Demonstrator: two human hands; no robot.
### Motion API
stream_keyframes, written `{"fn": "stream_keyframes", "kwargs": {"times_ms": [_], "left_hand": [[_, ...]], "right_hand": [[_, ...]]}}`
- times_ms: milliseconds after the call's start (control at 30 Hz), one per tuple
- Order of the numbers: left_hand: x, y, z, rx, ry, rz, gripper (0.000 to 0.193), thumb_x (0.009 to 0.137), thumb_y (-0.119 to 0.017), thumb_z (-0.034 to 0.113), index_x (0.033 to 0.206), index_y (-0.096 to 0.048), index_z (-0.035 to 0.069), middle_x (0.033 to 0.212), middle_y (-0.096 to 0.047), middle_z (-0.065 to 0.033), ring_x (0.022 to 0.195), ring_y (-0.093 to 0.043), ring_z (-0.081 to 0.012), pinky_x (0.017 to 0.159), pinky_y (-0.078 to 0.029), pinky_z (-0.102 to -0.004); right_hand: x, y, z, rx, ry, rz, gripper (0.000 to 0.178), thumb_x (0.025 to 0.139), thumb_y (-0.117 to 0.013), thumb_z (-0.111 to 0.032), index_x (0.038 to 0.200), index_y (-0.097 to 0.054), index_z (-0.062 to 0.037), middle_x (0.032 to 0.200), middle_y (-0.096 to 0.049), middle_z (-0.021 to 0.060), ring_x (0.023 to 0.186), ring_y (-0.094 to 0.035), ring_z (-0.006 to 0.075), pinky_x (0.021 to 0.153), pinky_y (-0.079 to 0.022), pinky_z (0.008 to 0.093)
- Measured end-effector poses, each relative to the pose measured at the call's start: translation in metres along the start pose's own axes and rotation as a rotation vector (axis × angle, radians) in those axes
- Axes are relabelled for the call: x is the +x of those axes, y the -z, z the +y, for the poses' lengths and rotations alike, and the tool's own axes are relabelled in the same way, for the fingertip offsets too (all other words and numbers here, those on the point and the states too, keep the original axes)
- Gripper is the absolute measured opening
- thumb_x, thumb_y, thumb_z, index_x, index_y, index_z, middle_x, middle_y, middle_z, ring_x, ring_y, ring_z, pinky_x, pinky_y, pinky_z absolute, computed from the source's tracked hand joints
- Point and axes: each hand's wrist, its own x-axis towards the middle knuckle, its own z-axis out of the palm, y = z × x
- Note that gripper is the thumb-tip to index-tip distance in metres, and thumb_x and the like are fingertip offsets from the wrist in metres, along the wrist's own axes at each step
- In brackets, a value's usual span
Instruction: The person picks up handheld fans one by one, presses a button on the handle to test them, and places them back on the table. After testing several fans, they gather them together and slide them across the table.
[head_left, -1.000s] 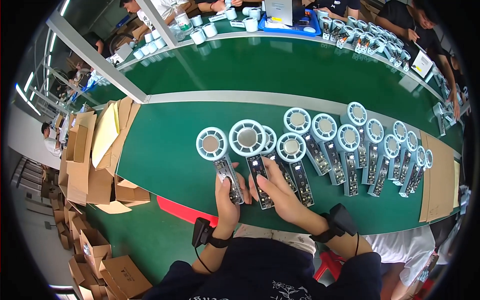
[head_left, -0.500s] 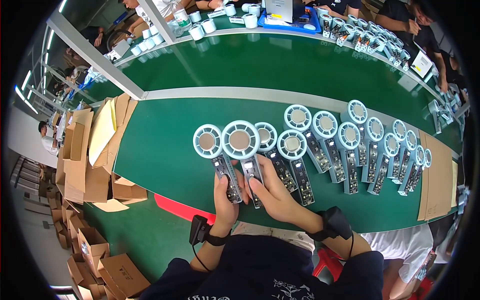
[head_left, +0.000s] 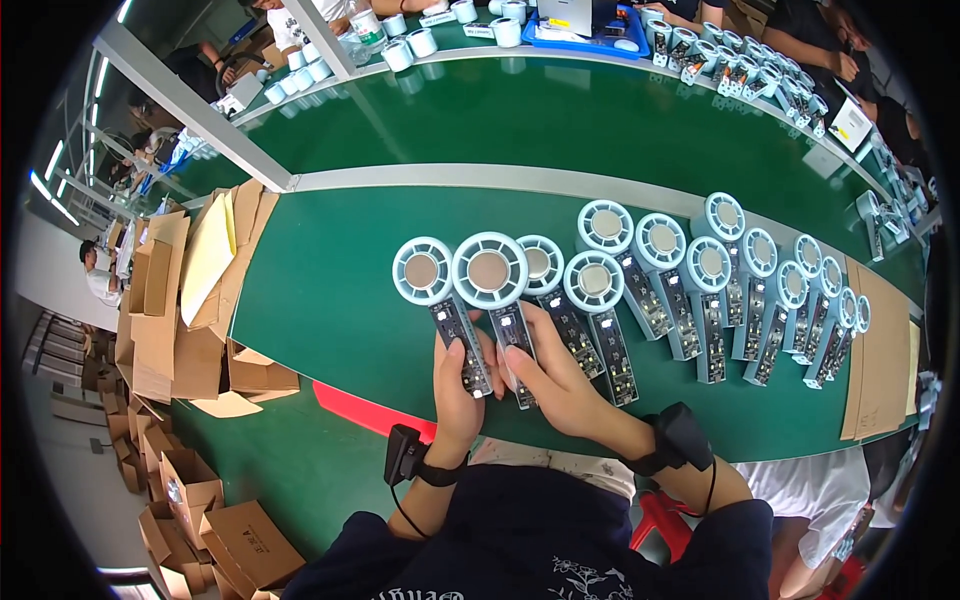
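Note:
Two light-blue handheld fans stand side by side above the green table, each with a round slotted head, a grey-brown disc at its centre and a bare circuit board along the handle. My left hand [head_left: 459,398] is closed on the handle of the left fan [head_left: 422,271]. Thumb on the board, my right hand [head_left: 563,384] grips the handle of the right fan [head_left: 490,271]. Their heads nearly touch. Just right of my hands lie more such fans, the closest being one with a paler disc [head_left: 594,281] and another [head_left: 538,264] partly behind the right fan.
Several more fans [head_left: 710,265] spread rightward to a cardboard sheet [head_left: 873,352]. Cardboard boxes [head_left: 163,300] crowd the table's left end. A grey rail [head_left: 430,177] crosses behind, and a post [head_left: 190,110] rises at left. Co-workers sit across, near a blue tray [head_left: 590,40].
The whole view has shifted slightly. Both hands keep the same grip on the two fans, which stay side by side. Across the table at the right, a co-worker's arm has moved.

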Motion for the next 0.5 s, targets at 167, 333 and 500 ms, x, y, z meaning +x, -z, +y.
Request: {"fn": "stream_keyframes", "kwargs": {"times_ms": [167, 333, 500], "left_hand": [[0.0001, 0.0016, -0.0013, 0.002, 0.002, -0.014, 0.045, 0.098, -0.032, 0.035, 0.124, -0.036, -0.002, 0.076, -0.048, -0.0068, 0.051, -0.048, -0.0120, 0.045, -0.039, -0.0220], [-0.0005, 0.0014, -0.0021, 0.005, 0.000, -0.008, 0.046, 0.098, -0.033, 0.035, 0.124, -0.036, -0.002, 0.075, -0.048, -0.0068, 0.051, -0.048, -0.0118, 0.045, -0.039, -0.0218], [-0.0010, 0.0004, -0.0024, 0.013, 0.017, 0.014, 0.046, 0.098, -0.032, 0.036, 0.124, -0.036, -0.002, 0.075, -0.047, -0.0066, 0.051, -0.047, -0.0117, 0.045, -0.039, -0.0216]], "right_hand": [[-0.0007, 0.0011, 0.0026, -0.022, 0.008, 0.005, 0.046, 0.097, -0.040, -0.012, 0.137, -0.020, 0.0013, 0.095, -0.045, 0.0066, 0.077, -0.047, 0.0110, 0.072, -0.041, 0.0258], [-0.0003, 0.0010, 0.0016, -0.025, 0.006, 0.009, 0.046, 0.096, -0.041, -0.010, 0.137, -0.021, 0.0010, 0.096, -0.045, 0.0064, 0.076, -0.047, 0.0109, 0.072, -0.041, 0.0256], [-0.0005, 0.0025, 0.0012, -0.049, 0.009, 0.006, 0.046, 0.096, -0.040, -0.010, 0.137, -0.020, 0.0009, 0.096, -0.046, 0.0065, 0.077, -0.047, 0.0110, 0.071, -0.041, 0.0250]]}}
